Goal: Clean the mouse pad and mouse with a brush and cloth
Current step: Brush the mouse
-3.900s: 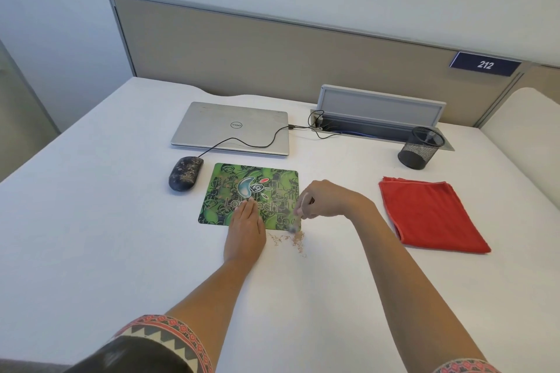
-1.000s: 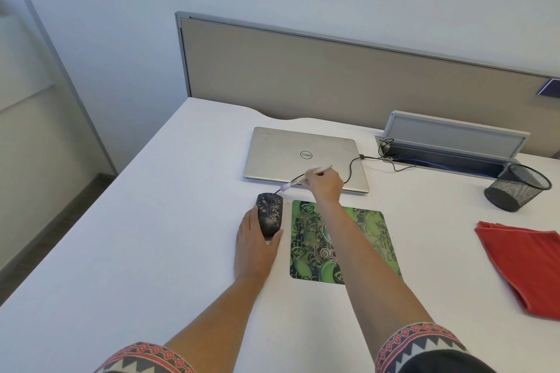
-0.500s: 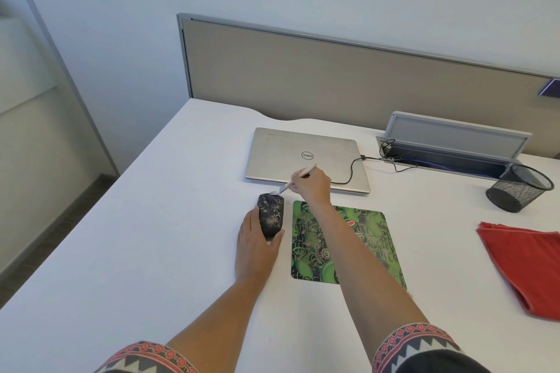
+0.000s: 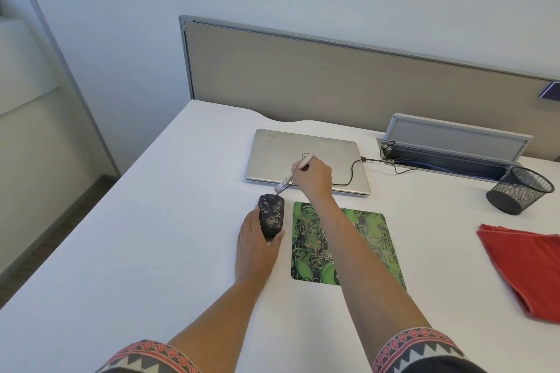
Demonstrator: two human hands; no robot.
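Observation:
A dark mouse (image 4: pixel 271 215) speckled with pale dust sits on the white desk, just left of the green patterned mouse pad (image 4: pixel 369 239). My left hand (image 4: pixel 256 247) holds the mouse's near end, thumb on its right side and fingers along its left. My right hand (image 4: pixel 312 177) pinches a small white brush (image 4: pixel 292 174), its bristle tip pointing down at the mouse's far end, just above it. My right forearm crosses over the pad. A red cloth (image 4: pixel 527 266) lies flat at the right edge.
A shut silver laptop (image 4: pixel 272 157) lies behind the mouse, its black cable (image 4: pixel 351 172) running to a grey cable box (image 4: pixel 454 142). A black mesh cup (image 4: pixel 518 191) stands at the right. A beige partition (image 4: pixel 333 76) backs the desk, whose left edge drops to the floor.
Since 3.9 s ago my hands left the mouse pad for the mouse. In the last second my right hand drew the brush slightly back from the mouse; my left hand stayed.

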